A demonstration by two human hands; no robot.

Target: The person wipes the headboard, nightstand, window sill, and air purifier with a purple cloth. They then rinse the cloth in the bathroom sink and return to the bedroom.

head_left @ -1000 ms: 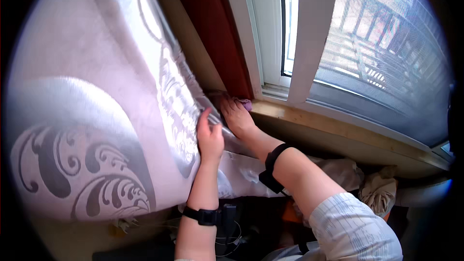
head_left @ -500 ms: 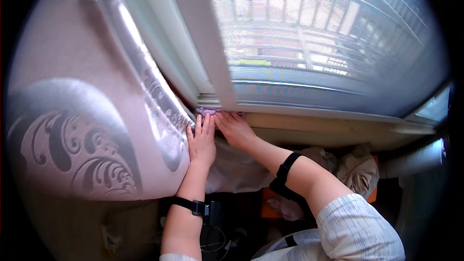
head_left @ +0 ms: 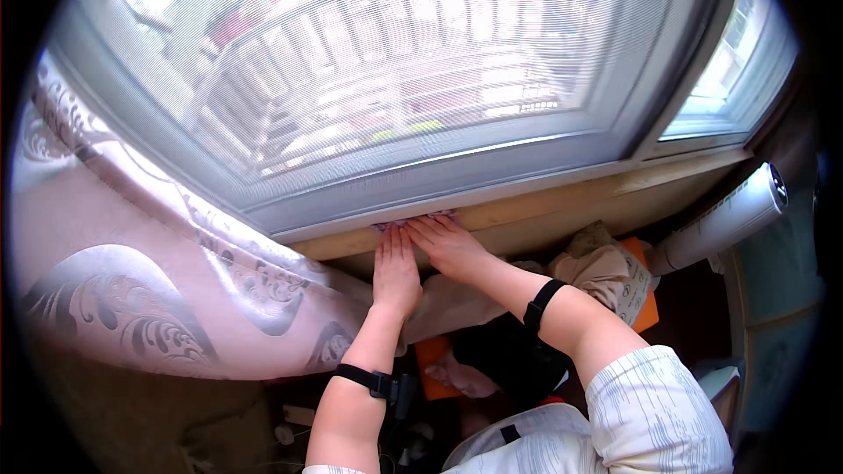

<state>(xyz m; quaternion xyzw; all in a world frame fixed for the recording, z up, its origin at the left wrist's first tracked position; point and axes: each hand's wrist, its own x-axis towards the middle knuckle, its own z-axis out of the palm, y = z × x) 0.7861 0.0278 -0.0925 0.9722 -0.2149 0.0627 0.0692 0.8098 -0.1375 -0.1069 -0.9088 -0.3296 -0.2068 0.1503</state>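
A purple, patterned cloth (head_left: 382,226) lies on the pale wooden windowsill (head_left: 544,209), right under the window frame. Only its edges show, as fingers cover most of it. My left hand (head_left: 397,276) reaches up to it with straight fingers held side by side, fingertips at the cloth's near edge. Over the cloth's right part, my right hand (head_left: 450,247) lies palm down, its fingers stretched out flat and pointing up-left. Both hands touch each other near the index fingers. A black strap circles each forearm.
A shiny pink-and-silver curtain (head_left: 202,298) hangs to the left. Ahead stands the screened window (head_left: 395,79). At right are a white cylindrical appliance (head_left: 724,215) and a beige cloth bundle (head_left: 597,263) on something orange (head_left: 648,307). A black item (head_left: 509,355) lies below my arms.
My view has swung right, showing more window and sill. Both hands and the cloth have slid rightward along the sill, away from the curtain. My left fingers have come closer together.
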